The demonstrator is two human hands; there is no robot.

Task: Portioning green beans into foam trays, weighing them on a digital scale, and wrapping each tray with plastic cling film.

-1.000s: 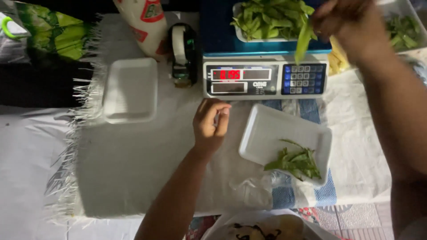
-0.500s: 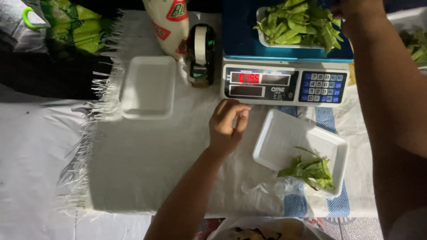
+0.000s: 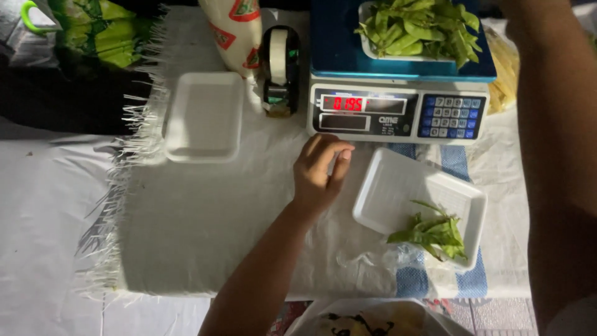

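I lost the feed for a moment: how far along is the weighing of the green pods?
Looks done: a tray of green pods sits on the scale, whose red display is lit. In hand: nothing visible; the left hand rests empty on the cloth, and the right forearm reaches past the scale, hand out of view. Left: the near tray holds a few pods; the empty tray is unfilled.
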